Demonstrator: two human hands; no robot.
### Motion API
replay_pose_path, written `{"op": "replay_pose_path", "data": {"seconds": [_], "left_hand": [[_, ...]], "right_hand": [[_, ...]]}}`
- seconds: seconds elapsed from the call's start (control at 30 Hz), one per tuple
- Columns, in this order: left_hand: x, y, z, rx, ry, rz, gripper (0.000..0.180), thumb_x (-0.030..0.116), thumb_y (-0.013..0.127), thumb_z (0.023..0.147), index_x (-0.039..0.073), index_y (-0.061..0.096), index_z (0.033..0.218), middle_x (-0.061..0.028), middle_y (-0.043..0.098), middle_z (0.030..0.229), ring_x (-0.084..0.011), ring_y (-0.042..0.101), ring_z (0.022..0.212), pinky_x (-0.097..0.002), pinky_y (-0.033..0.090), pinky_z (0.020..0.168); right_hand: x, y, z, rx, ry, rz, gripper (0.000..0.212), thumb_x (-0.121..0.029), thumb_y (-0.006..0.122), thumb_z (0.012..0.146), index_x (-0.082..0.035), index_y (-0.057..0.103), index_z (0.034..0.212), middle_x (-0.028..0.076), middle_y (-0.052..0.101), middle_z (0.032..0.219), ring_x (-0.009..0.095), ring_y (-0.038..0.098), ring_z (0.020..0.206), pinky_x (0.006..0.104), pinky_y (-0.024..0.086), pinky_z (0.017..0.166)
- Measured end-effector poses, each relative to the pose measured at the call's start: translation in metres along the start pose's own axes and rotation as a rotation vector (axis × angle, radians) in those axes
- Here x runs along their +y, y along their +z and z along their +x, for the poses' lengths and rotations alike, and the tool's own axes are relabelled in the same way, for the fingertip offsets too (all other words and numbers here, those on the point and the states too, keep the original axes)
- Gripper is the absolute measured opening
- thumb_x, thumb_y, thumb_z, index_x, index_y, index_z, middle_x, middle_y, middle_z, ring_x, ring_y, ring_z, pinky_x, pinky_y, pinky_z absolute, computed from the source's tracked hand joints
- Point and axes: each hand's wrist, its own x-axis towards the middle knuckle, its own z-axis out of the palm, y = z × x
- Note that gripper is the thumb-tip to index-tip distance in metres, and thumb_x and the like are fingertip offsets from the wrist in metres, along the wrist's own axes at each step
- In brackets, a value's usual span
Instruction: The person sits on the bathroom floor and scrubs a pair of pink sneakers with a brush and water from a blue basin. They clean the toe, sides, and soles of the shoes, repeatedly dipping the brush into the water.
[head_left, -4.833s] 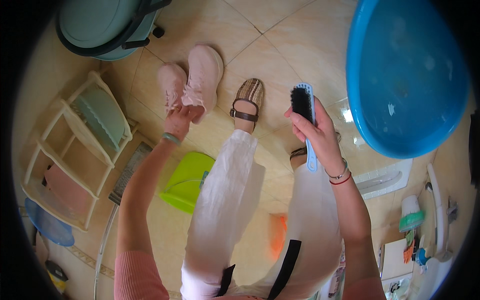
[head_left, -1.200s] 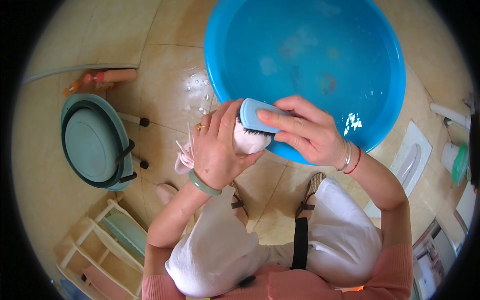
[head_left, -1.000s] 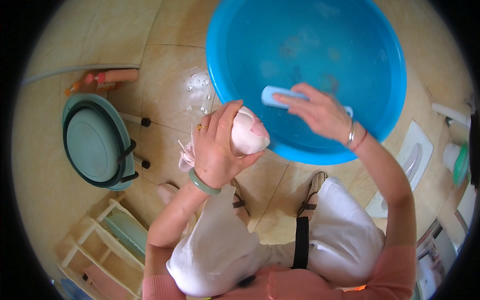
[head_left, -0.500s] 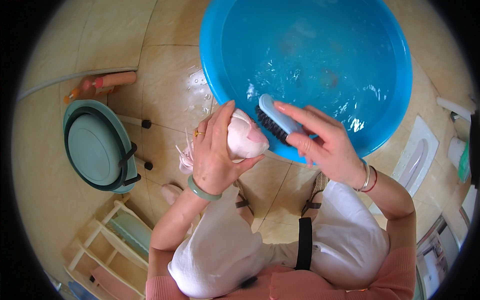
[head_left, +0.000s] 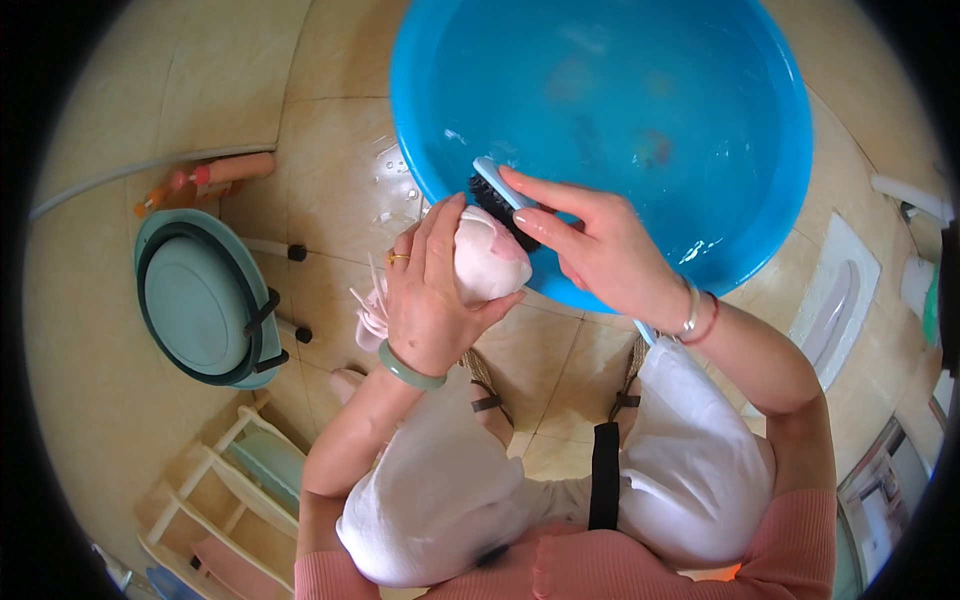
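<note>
My left hand (head_left: 425,270) is wrapped round a pale pink shoe (head_left: 488,255), its toe pointing right and its laces (head_left: 371,310) dangling on the left. In my right hand (head_left: 600,240) is a scrubbing brush (head_left: 498,195) with a light blue back and dark bristles. Its bristles are at the upper edge of the shoe and appear to touch it. Both hands are at the near left rim of a big blue basin (head_left: 425,165) of water. Below my left wrist, part of another pink shoe (head_left: 346,384) shows on the floor.
A folding green basin (head_left: 195,305) stands at the left, with orange-pink bottles (head_left: 235,168) behind it. A cream rack (head_left: 190,490) is at the lower left. On the right, a white fixture (head_left: 835,300) is set in the tiled floor (head_left: 545,370). Water drops lie beside the blue basin.
My right hand has moved left and slightly up, carrying the brush from beside the shoe onto its upper edge. My left hand keeps its hold on the shoe.
</note>
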Motion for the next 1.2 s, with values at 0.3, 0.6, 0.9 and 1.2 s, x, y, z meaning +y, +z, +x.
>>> {"op": "replay_pose_path", "data": {"seconds": [0.3, 0.6, 0.9, 1.2], "left_hand": [[-0.006, -0.001, -0.002, -0.005, 0.009, -0.032, 0.11, 0.023, 0.098, 0.051, 0.005, 0.044, 0.146, -0.0163, 0.058, 0.136, -0.0405, 0.057, 0.117, -0.0482, 0.047, 0.097], [-0.012, -0.001, -0.003, -0.008, 0.045, -0.108, 0.11, 0.021, 0.099, 0.05, 0.005, 0.045, 0.145, -0.0142, 0.059, 0.135, -0.0394, 0.058, 0.115, -0.0482, 0.046, 0.098], [-0.011, -0.009, -0.001, -0.05, -0.001, -0.136, 0.11, 0.027, 0.099, 0.053, 0.006, 0.044, 0.147, -0.0153, 0.06, 0.134, -0.0372, 0.056, 0.116, -0.0471, 0.046, 0.1], [-0.002, -0.014, 0.009, -0.12, 0.002, -0.059, 0.108, 0.024, 0.098, 0.053, 0.005, 0.045, 0.145, -0.0133, 0.062, 0.131, -0.0379, 0.057, 0.114, -0.0485, 0.046, 0.099]], "right_hand": [[0.001, -0.007, -0.025, -0.064, -0.282, -0.03, 0.05, -0.002, 0.06, 0.098, -0.014, 0.055, 0.147, 0.009, 0.059, 0.104, 0.017, 0.053, 0.075, 0.0303, 0.048, 0.067], [0.031, -0.016, -0.012, -0.104, -0.53, -0.41, 0.052, -0.002, 0.066, 0.093, -0.016, 0.059, 0.143, 0.009, 0.058, 0.103, 0.023, 0.06, 0.081, 0.0327, 0.052, 0.07], [0.058, -0.062, 0.01, 0.045, -0.298, -1.185, 0.046, -0.014, 0.068, 0.093, -0.023, 0.062, 0.138, 0.008, 0.059, 0.1, 0.027, 0.065, 0.075, 0.0389, 0.056, 0.061], [0.024, -0.035, 0.001, -0.068, -0.45, -0.21, 0.047, -0.009, 0.075, 0.088, -0.005, 0.064, 0.134, 0.01, 0.069, 0.117, 0.019, 0.065, 0.093, 0.0326, 0.053, 0.078]]}}
